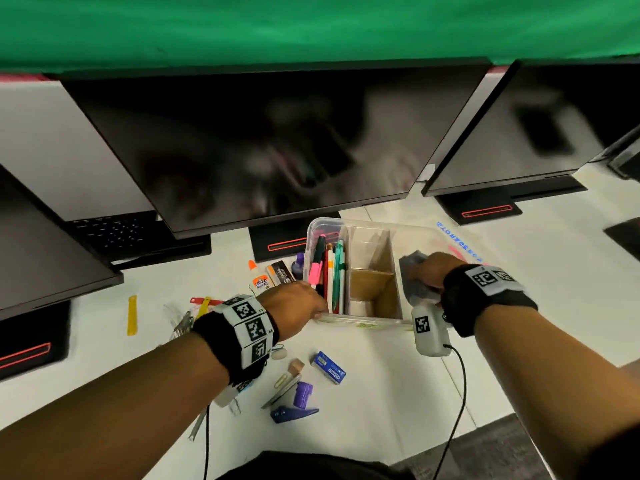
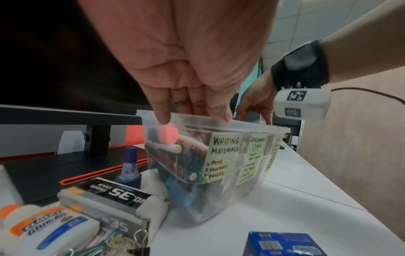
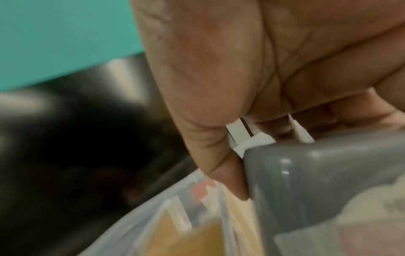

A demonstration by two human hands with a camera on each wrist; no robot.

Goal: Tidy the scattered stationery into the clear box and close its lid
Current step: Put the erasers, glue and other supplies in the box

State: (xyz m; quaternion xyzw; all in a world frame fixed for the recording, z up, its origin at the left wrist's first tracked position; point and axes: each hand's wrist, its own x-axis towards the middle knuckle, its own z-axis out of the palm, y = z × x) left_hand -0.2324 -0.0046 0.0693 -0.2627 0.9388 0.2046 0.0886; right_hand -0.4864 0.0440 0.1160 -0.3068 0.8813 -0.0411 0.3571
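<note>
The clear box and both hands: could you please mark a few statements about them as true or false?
1. The clear box has its lid on. False: it is open on top, with no lid on it.
2. Pens lie in the box's left compartment. True.
3. The right hand holds a grey object over the box's right compartment. True.
4. The glue bottle is inside the box. False: it lies on the desk to the left of the box.
5. The left hand holds a pen up in the air. False: its fingers are at the box's near left rim.
</note>
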